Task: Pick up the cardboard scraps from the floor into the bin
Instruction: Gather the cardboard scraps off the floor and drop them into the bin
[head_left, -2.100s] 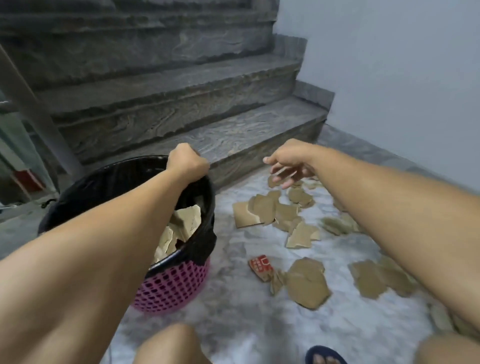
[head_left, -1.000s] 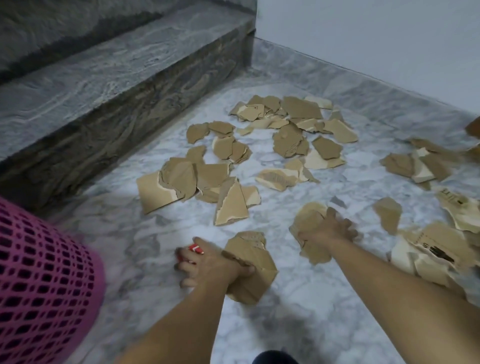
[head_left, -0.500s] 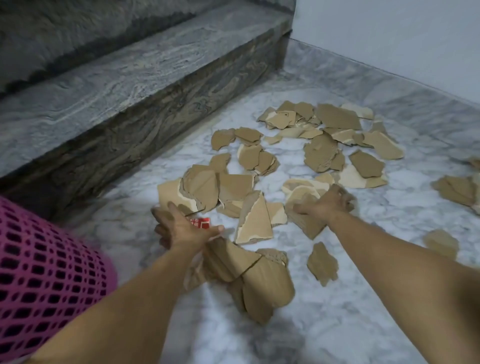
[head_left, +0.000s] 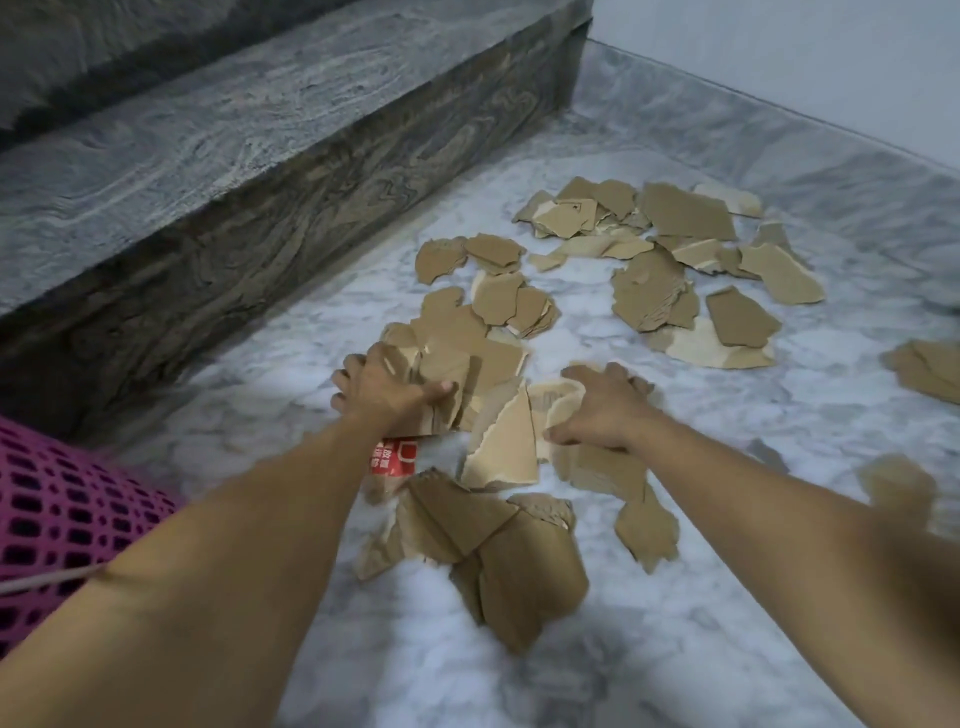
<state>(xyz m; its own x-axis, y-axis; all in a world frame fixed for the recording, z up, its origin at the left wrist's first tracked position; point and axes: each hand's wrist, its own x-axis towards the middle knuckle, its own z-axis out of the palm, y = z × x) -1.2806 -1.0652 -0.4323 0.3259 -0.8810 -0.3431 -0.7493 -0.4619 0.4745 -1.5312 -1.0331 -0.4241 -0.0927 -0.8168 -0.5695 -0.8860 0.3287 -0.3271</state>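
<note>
Several torn brown cardboard scraps (head_left: 649, 291) lie scattered over the white marble floor (head_left: 675, 649). My left hand (head_left: 384, 389) grips a bunch of scraps (head_left: 457, 358) near the step, fingers curled round their edge. My right hand (head_left: 597, 410) grips pale scraps (head_left: 558, 400) beside it. A gathered pile of brown pieces (head_left: 498, 551) lies between my forearms, with a red printed scrap (head_left: 395, 457) just under my left wrist. The pink mesh bin (head_left: 57, 509) shows only its side at the left edge.
A dark stone stair step (head_left: 234, 171) runs along the left and back. A pale wall (head_left: 805, 62) with a marble skirting closes the far right. More scraps (head_left: 924, 369) lie at the right edge. A blurred scrap (head_left: 898, 488) sits near my right forearm.
Both hands have reached further forward into the scraps. My left hand has left the near pile and closed on the bunch by the step; my right hand has closed on pale pieces.
</note>
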